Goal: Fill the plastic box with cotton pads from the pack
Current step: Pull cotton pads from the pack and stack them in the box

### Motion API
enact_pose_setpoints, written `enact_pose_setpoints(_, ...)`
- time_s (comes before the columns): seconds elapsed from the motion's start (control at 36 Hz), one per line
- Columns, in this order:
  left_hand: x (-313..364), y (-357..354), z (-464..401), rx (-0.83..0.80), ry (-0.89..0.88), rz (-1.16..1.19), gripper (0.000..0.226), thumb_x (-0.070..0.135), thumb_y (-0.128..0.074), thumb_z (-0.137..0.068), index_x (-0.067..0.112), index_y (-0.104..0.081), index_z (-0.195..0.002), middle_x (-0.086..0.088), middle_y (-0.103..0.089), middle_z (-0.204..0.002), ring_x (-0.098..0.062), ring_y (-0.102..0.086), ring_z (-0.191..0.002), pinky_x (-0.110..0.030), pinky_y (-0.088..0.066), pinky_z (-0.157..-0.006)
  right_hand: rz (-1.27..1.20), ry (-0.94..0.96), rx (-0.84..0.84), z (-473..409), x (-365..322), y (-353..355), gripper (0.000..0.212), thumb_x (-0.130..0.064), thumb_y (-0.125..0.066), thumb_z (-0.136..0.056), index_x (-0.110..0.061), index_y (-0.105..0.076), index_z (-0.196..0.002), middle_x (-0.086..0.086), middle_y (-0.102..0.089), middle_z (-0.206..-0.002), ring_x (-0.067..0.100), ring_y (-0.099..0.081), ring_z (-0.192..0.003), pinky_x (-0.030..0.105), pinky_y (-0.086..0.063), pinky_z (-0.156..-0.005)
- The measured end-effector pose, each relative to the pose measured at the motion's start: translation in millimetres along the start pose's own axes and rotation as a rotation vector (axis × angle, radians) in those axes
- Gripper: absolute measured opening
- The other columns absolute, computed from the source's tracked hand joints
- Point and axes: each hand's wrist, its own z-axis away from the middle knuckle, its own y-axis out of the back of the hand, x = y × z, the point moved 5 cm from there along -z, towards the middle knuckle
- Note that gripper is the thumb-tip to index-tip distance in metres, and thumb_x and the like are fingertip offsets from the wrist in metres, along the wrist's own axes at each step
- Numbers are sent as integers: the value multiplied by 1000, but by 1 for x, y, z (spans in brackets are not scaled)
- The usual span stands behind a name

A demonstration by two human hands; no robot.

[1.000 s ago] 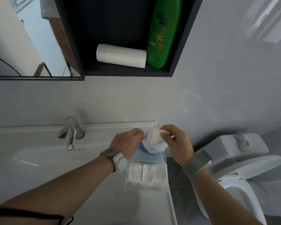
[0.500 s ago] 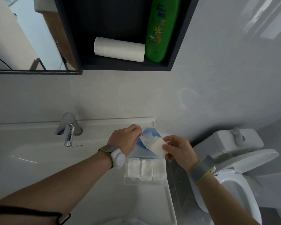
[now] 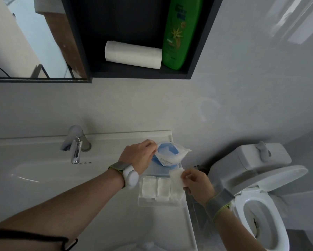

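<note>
left hand [image 3: 138,157] gripping the mouth of the blue-and-white pack [image 3: 167,155] at the sink counter's [image 3: 116,142] back corner, right hand [image 3: 197,182] pinching a cotton pad [image 3: 176,177] over the clear plastic box [image 3: 161,202], its right end, three stacks inside, perhaps nearly full, toilet [image 3: 260,205] just beside

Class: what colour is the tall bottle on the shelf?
Green bottle, with a yellow leaf design, in the head view.

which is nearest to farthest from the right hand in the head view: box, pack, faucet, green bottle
From the right hand:
1. box, just left of it on the counter.
2. pack, behind the box, held by the left hand.
3. faucet, far left at the sink.
4. green bottle, up on the shelf.
</note>
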Motion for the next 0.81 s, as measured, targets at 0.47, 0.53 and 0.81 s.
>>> enact_pose_setpoints(0.47,1,-4,1,-27,12,-4,8,26,-47,-101,25,-49,-94,11,-55,-105,-19,-40,-56,-32,-39,-48,573,42,-17,0,30,-27,26,-42,-41,-90,-43,-53,-113,-13,-64,-89,12,-63,-75,32,-57,-73)
enact_pose_setpoints(0.53,1,-4,1,-20,9,-2,8,25,-49,-100,25,-48,-93,11,-56,-104,-19,-42,-55,-30,-35,-48,653,113,-1,2,28,-30,29,-43,-38,-93,-41,-52,-118,-13,-66,-97,16,-64,-83,34,-55,-76)
enact_pose_setpoints(0.81,4,-1,0,-19,-2,2,8,26,-48,-100,25,-47,-93,10,-56,-104,-21,-49,-57,-32,-40,-48,915,379,38,4,23,-46,8,-31,-53,-89,-29,-46,-86,-11,-54,-84,17,-55,-75,32,-50,-59)
